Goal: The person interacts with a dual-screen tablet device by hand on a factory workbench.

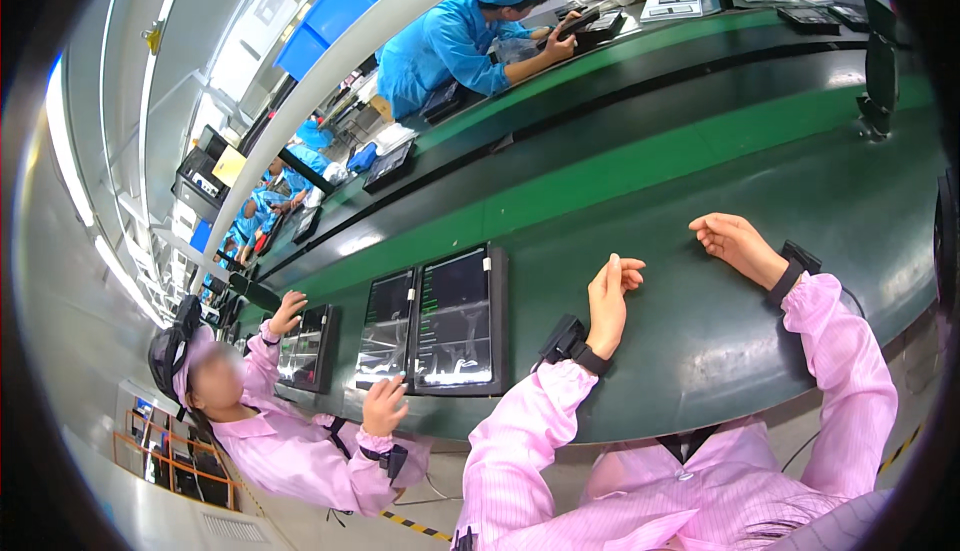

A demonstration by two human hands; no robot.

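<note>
My left hand [609, 303] hovers over the dark green bench, fingers loosely bent and nothing visible in it. To its right, my right hand [738, 245] is also raised above the bench, its fingers half curled and empty. Each wrist wears a black strap with a small device, below a pink sleeve. Nearest my left hand, on its left side, are two flat black screen panels under clear film: a larger panel [456, 321] and a narrower panel [385, 329]. Both have a small white tab near the top, and they sit side by side in dark trays.
A co-worker in pink [265, 451] stands at my left, hands raised beside another black panel [305, 351]. Across the green bench [680, 351], a person in blue [450, 46] handles a dark device. A black stand [880, 81] rises at the far right.
</note>
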